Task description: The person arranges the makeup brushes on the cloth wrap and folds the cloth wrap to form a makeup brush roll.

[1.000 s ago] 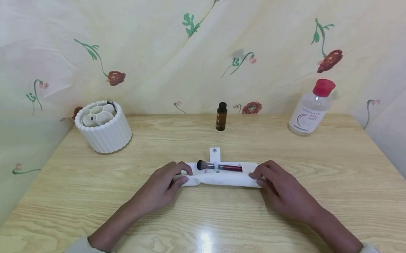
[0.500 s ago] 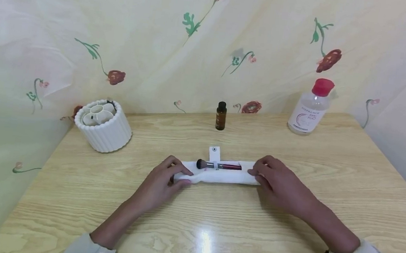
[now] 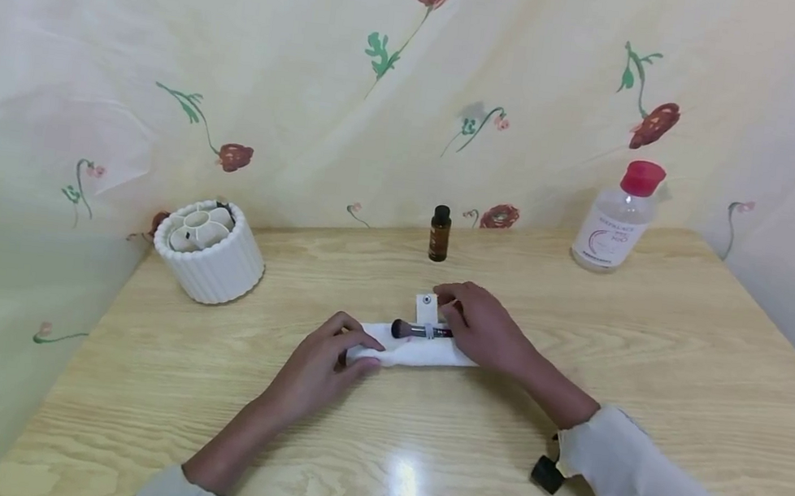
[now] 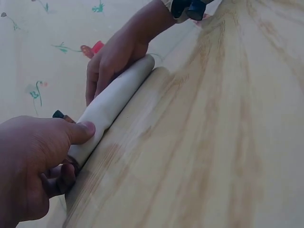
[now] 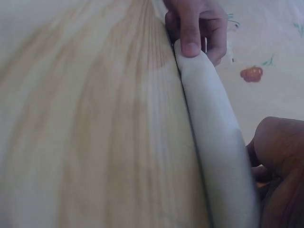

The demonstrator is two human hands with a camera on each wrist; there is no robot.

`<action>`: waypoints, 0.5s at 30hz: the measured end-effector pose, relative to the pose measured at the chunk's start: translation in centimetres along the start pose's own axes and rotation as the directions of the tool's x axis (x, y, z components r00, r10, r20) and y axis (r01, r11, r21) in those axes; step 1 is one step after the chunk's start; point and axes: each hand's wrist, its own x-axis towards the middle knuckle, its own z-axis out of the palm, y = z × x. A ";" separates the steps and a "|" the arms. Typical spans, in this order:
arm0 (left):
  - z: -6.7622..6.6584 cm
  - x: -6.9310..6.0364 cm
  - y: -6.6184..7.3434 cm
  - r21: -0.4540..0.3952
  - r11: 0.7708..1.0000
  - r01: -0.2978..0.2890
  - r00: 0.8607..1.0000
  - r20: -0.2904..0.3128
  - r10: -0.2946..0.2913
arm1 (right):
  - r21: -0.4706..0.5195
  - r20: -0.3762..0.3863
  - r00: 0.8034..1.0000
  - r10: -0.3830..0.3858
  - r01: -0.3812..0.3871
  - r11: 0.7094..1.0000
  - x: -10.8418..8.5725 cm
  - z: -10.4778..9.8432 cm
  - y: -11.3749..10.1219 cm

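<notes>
A white, partly rolled brush roll (image 3: 422, 355) lies on the wooden table. On top of it shows a makeup brush (image 3: 401, 329) with a dark head, its handle end covered by my right hand. A white strap (image 3: 426, 308) with a metal snap sticks out past the roll's far side. My left hand (image 3: 318, 366) pinches the left end of the roll between thumb and fingers; the left wrist view shows that thumb (image 4: 83, 132) on top. My right hand (image 3: 487, 328) is over the roll's right part, fingertips at the strap's edge. Whether they pinch the strap is hidden.
A white ribbed pot (image 3: 215, 264) with a divided insert stands at the back left. Behind the roll is a small brown bottle (image 3: 439, 235). A clear bottle with a red cap (image 3: 614, 224) stands at the back right, before a flower-patterned backdrop.
My right hand has left the roll's right end and moved left and away from me to the strap, now covering the brush handle. My left hand keeps its grip at the left end.
</notes>
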 end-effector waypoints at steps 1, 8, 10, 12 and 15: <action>0.0 0.0 0.0 0.003 1.000 0.000 1.000 -0.003 0.000 | 0.024 -0.004 1.000 0.012 -0.011 1.000 0.1 0.1 0.1; -0.2 0.2 0.0 0.010 1.000 -0.010 1.000 -0.009 0.010 | 0.141 -0.010 1.000 -0.003 0.004 0.990 0.1 -0.2 0.6; -0.1 0.2 -0.1 0.012 1.000 -0.007 1.000 -0.008 0.007 | 0.144 0.019 0.999 -0.039 0.036 0.989 -0.1 -0.4 0.8; 0.0 0.1 -0.2 0.009 1.000 0.001 1.000 -0.006 -0.001 | 0.154 0.049 0.995 -0.083 0.075 0.985 -0.3 -0.6 1.0; 0.1 0.0 -0.1 0.001 1.000 0.014 1.000 -0.005 -0.014 | 0.187 0.087 0.983 -0.159 0.140 0.972 -0.6 -0.9 1.4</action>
